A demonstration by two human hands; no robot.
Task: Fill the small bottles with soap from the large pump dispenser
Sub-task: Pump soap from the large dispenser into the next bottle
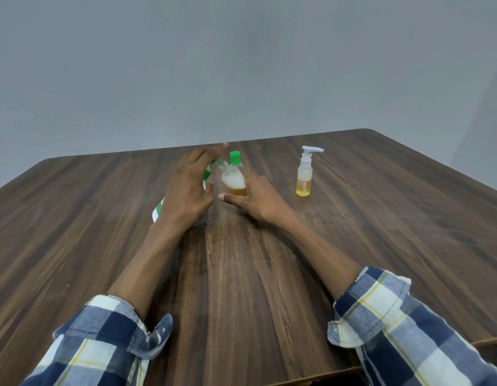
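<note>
As hands point(186, 188) steady it, rounded translucent bottle point(233, 179) — foamy

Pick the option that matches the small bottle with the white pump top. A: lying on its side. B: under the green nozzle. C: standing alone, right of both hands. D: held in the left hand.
C: the white-pump bottle stands upright on the table, untouched.

large pump dispenser point(158, 210): mostly hidden behind the left hand point(190, 188), only a white-and-green corner and the green nozzle show | open small bottle point(232, 178): base hidden by the right hand point(254, 200), blurred | label on the white-pump bottle point(304, 174): writing too small to read | sleeves: cut off by the bottom edge
</note>
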